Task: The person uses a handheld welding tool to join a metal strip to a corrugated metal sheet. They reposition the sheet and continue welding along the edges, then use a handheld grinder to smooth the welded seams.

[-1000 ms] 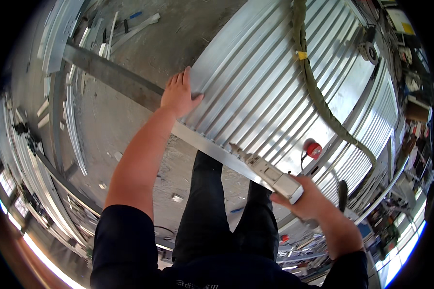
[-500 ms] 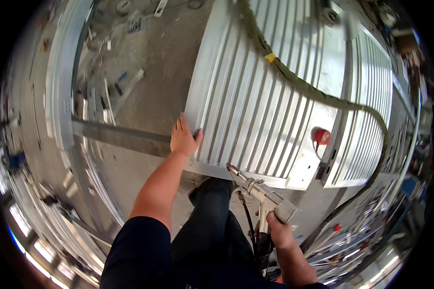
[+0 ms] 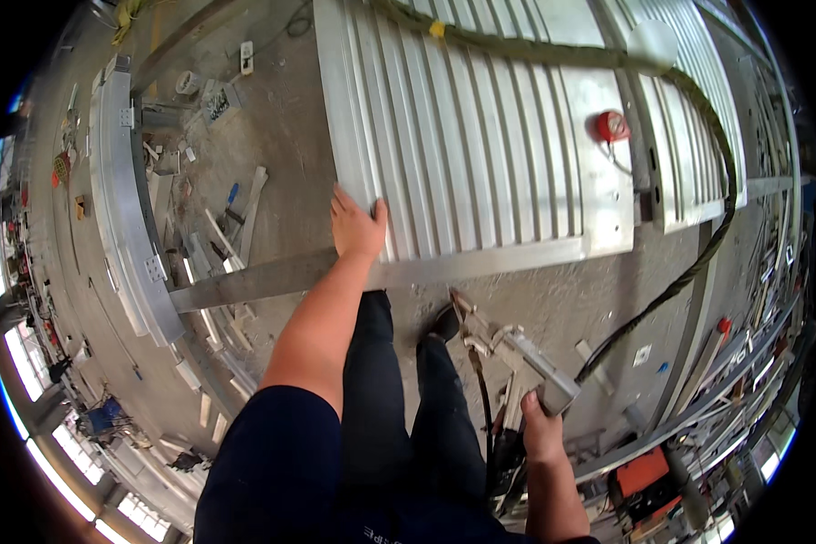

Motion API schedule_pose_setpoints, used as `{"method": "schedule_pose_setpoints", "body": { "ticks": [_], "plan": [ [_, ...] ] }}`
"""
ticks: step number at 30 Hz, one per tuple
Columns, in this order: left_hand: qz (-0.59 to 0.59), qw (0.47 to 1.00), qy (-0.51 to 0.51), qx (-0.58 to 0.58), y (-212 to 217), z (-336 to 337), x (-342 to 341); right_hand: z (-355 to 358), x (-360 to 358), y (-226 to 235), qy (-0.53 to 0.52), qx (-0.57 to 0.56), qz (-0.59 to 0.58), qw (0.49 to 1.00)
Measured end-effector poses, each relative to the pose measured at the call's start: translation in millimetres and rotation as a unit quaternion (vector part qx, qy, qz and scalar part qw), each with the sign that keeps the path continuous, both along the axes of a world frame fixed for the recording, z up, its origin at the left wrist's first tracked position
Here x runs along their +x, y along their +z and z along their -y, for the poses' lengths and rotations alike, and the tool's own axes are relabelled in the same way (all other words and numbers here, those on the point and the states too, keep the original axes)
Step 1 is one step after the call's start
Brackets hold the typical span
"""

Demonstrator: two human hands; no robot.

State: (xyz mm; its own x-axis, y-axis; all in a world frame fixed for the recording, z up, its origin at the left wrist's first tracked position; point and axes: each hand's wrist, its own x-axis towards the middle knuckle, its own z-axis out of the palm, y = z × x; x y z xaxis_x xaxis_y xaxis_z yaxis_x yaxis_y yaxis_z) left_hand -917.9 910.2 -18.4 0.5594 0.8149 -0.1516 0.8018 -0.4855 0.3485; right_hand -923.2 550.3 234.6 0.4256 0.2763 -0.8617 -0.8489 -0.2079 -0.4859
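Note:
A welding gun (image 3: 526, 358) with a metal body and slim nozzle is gripped in my right hand (image 3: 542, 428), with a dark hose at its front. Its tip is below the near edge of a ribbed silver metal panel (image 3: 480, 172), apart from it. At the panel's near left corner, my left hand (image 3: 358, 228) rests on the edge. Its fingers are stretched along the side and its thumb is spread over the top. The fabric-sleeved cable (image 3: 553, 54) lies across the far part of the panel and curves down the right side toward the gun.
A red round device (image 3: 613, 126) with a cord sits on the panel's right side. Farther right is a second ribbed panel (image 3: 694, 154). A metal beam (image 3: 254, 283) meets the near left corner. Long profiles (image 3: 127, 199) stand left; scraps and a blue-handled tool (image 3: 233, 193) litter the floor.
The view has shifted, so the panels sit higher in it. The gun's tip has come away from the panel's near edge. My left hand stays at the corner.

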Motion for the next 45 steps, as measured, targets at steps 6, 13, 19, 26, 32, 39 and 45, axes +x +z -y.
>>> {"method": "schedule_pose_setpoints", "body": {
  "ticks": [6,13,19,26,32,39,45],
  "plan": [
    [0.123,0.947,-0.262,0.143,21.5,-49.4,-0.5,-30.8,-3.8,-26.0,0.031,0.010,0.005,0.999],
    [0.084,0.771,-0.629,0.048,9.5,-119.5,37.4,-71.8,8.2,-63.6,0.074,0.036,0.072,0.994],
    [0.126,0.764,-0.631,0.042,-6.8,-124.8,37.4,-103.2,17.1,-90.0,0.083,0.023,0.042,0.995],
    [0.141,0.758,-0.635,0.045,-9.4,-125.6,40.6,-117.9,12.8,-105.4,0.079,0.037,0.050,0.995],
    [0.142,0.757,-0.636,0.049,-9.9,-125.5,40.8,-129.0,18.1,-110.4,0.094,0.034,0.029,0.995],
    [0.132,0.757,-0.638,0.054,-8.9,-124.7,41.1,-127.6,19.5,-112.4,0.085,0.054,0.012,0.995],
    [0.140,0.758,-0.635,0.051,-11.7,-125.8,40.1,-128.9,22.2,-114.1,0.094,0.065,0.019,0.993]
  ]
}}
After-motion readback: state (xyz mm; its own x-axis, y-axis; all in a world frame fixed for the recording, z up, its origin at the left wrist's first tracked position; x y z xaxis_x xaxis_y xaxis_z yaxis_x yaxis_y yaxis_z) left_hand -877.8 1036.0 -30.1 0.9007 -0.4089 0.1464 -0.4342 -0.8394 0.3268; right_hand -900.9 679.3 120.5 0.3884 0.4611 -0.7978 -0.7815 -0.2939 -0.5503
